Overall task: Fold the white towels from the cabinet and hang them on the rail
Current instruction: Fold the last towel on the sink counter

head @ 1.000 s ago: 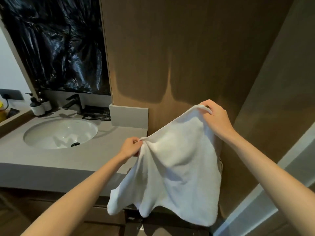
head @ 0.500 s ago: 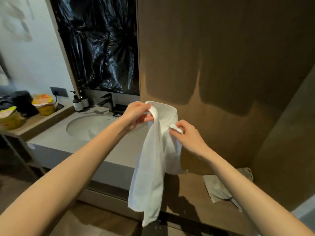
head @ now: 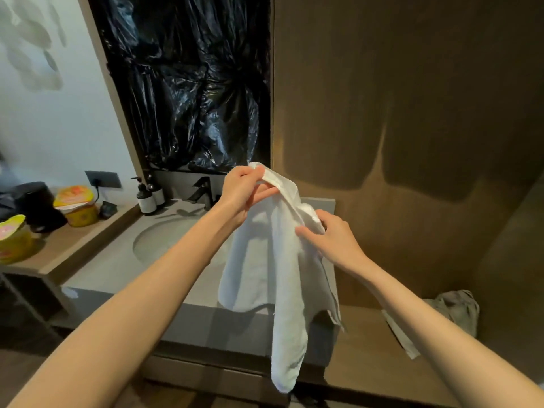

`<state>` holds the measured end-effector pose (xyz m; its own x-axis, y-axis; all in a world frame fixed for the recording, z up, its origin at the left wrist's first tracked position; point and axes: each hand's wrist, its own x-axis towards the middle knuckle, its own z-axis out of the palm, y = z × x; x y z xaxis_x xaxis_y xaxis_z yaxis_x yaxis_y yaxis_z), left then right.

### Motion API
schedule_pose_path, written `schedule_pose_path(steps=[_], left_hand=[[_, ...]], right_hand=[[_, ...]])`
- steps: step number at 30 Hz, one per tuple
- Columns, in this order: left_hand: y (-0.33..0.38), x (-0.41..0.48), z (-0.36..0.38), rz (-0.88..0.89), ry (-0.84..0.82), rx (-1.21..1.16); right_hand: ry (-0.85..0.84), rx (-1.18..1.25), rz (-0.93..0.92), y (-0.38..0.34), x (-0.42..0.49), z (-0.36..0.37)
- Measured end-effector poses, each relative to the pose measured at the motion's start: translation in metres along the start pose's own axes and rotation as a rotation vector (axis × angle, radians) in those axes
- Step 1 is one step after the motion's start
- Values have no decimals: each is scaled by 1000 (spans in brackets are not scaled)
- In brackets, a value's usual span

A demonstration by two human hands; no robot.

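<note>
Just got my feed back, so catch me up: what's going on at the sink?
A person holds a white towel up in front of the sink counter. The left hand pinches its top edge; the right hand grips a bunched part lower down. The towel hangs loose, not yet neatly folded, and no rail is in view. A crumpled cloth lies on the low ledge at right.

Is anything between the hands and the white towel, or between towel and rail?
Nothing visible: the left hand pinches the white towel at its top edge, the right hand grips a fold lower down, and it hangs free in front of the sink counter. No rail is in view, so that path cannot be judged.
</note>
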<state>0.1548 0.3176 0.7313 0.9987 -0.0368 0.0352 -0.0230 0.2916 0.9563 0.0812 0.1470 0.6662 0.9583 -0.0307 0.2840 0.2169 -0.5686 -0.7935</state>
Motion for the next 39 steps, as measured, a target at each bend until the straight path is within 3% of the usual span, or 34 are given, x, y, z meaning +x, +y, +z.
schedule_pose_path(steps=[3,8,12,15,23,32,35,39], left_hand=[[2,29,-36,-19,-23,19],[-4,39,-60,-182,-339,263],[-22,22,-72,-101,-572,527],[-35,8,-70,-78,-653,632],[-125,19,-60,58,-598,893],[-189,94,-30,-9,-293,985],[-201,108,-11,-28,-351,997],[-216,130,-4,16,-300,1028]], right_hand=[[47,-32,-2,-18,17,15],[186,-27,75,-36,38,36],[322,-18,197,-31,56,36],[425,-16,227,-25,75,32],[538,113,280,5,137,45],[570,275,421,52,211,55],[552,350,477,64,228,55],[444,388,496,78,240,51]])
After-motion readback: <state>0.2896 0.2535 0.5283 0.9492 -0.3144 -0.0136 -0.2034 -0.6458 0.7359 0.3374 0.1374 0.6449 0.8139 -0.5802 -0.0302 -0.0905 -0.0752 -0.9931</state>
